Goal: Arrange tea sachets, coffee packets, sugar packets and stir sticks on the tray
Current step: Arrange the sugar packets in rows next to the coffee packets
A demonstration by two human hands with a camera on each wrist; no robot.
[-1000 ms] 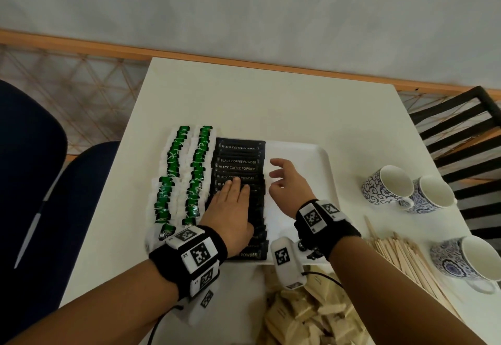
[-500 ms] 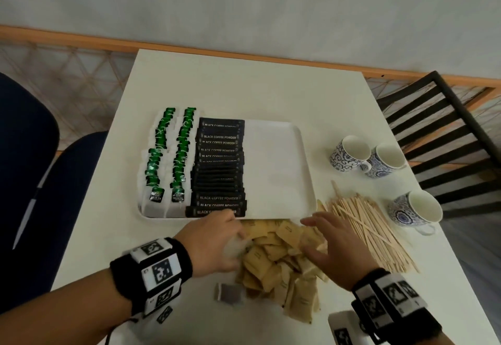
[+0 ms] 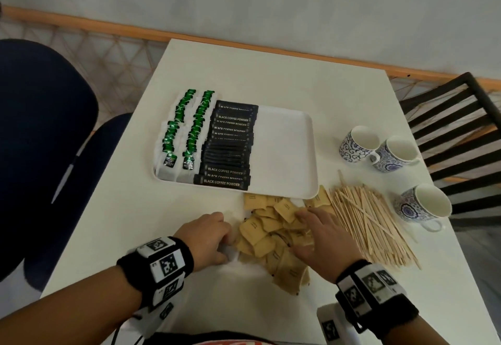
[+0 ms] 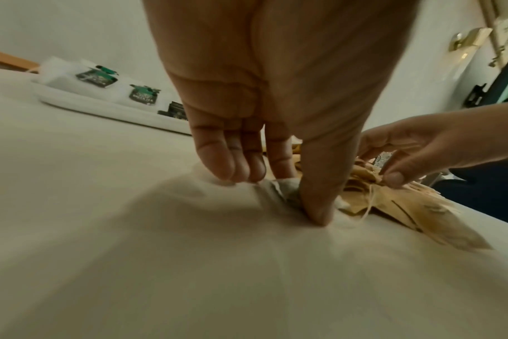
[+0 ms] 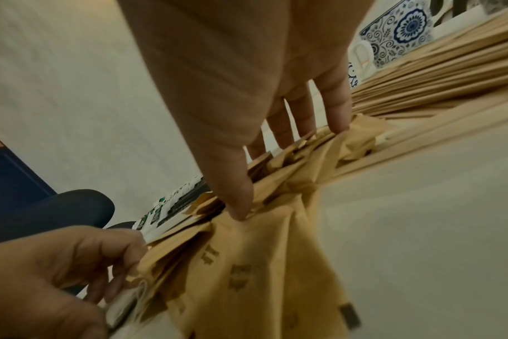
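Both hands, off the tray [image 3: 287, 154] since 1 s ago, are now working the brown sugar packets [image 3: 271, 233] heaped on the counter [image 3: 151, 236] just in front of it. Left hand [image 3: 208, 239] is pinching a loose tea sachet [image 4: 287, 190] w/ thumb & fingers; right hand [image 3: 322, 239] is resting open, fingers spread on the heap.

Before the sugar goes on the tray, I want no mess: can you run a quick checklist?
1. Free space on tray: ok, right half bare.
2. Coffee packets in a row: ok.
3. Tea sachets in rows: ok.
4. Right hand on sugar packets: ok, fingers spread on the pile.
5. Left hand free for sugar: not ok, it pinches a loose tea bag.
6. Stir sticks on tray: not ok, beside it.
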